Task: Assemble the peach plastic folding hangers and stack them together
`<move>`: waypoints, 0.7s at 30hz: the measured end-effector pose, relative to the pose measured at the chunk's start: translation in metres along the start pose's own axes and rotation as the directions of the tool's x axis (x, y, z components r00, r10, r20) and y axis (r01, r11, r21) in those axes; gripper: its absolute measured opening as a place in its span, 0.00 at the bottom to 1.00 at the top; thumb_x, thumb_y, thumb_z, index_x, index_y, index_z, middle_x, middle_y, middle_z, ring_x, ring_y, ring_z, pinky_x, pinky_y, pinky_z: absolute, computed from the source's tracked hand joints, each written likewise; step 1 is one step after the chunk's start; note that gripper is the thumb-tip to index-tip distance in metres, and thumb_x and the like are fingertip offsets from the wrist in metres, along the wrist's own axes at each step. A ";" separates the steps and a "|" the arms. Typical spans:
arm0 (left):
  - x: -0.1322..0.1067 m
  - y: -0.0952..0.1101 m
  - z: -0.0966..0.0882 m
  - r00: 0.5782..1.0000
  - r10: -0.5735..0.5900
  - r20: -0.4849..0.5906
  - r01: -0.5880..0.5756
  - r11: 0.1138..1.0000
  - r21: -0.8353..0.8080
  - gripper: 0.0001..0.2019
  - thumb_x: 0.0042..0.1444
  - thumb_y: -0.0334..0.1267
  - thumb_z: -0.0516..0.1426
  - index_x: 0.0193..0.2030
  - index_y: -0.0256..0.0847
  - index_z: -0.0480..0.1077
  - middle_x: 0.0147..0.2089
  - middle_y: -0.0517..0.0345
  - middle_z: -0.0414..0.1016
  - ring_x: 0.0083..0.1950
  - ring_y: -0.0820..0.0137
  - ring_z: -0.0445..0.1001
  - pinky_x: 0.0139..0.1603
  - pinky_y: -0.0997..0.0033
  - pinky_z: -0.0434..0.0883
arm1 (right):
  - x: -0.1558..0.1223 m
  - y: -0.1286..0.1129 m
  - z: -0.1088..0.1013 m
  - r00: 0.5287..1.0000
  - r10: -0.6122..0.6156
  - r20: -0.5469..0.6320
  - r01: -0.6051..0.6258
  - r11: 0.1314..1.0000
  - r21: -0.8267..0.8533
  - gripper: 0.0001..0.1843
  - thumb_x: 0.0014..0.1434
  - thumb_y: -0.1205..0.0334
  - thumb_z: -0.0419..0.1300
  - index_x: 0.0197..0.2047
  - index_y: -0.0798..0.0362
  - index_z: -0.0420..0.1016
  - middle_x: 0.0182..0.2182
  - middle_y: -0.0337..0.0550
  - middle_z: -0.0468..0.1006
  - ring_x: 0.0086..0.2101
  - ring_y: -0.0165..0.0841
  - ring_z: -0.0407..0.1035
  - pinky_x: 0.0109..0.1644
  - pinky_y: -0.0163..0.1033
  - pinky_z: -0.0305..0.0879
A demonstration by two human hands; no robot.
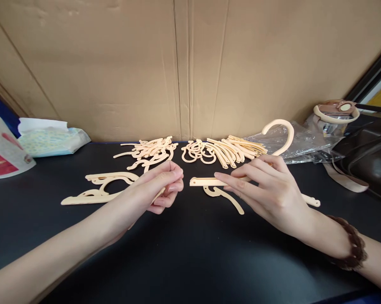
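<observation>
My right hand point(266, 185) grips a beige plastic folding hanger point(206, 182). Its hook point(290, 135) rises behind the knuckles, one straight arm points left from my fingertips, and another end pokes out right of the hand. Below the fingers shows a thin curved beige piece point(233, 200); whether it joins the hanger I cannot tell. My left hand point(160, 185) is closed, thumb against fingers, around a beige hanger piece point(159, 195) of which only slim edges show. Left of that wrist, hanger parts point(95, 198) lie on the black table, partly covered by the forearm.
Loose curved pieces point(152, 150), hooks point(198, 151) and a stack of hanger arms point(231, 150) lie along the cardboard wall point(114, 76). A tissue pack point(54, 141) and a white-red container point(6, 147) stand left. Clear plastic bag point(299, 143), bottle point(334, 116) and dark bag point(367, 152) are right.
</observation>
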State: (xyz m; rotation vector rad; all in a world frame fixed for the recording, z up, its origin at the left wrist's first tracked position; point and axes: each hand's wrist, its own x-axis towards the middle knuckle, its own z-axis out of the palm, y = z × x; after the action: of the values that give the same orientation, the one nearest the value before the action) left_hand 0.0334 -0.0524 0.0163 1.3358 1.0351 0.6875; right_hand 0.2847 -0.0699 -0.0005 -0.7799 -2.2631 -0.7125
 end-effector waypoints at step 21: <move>-0.004 -0.002 0.004 0.973 0.230 -0.013 -0.150 0.676 0.722 0.16 0.57 0.56 0.55 0.38 0.46 0.62 0.22 0.71 0.56 0.21 0.76 0.53 0.21 0.76 0.53 | -0.003 0.002 0.000 1.000 -0.012 0.024 0.012 1.000 0.005 0.21 0.59 0.80 0.59 0.52 0.53 0.76 0.32 0.38 0.79 0.34 0.30 0.68 0.44 0.40 0.58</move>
State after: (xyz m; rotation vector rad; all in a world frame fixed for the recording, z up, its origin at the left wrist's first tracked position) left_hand 0.0347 -0.0582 0.0153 2.1411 1.3328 0.5120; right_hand 0.2876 -0.0694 -0.0020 -0.7777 -2.2918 -0.7068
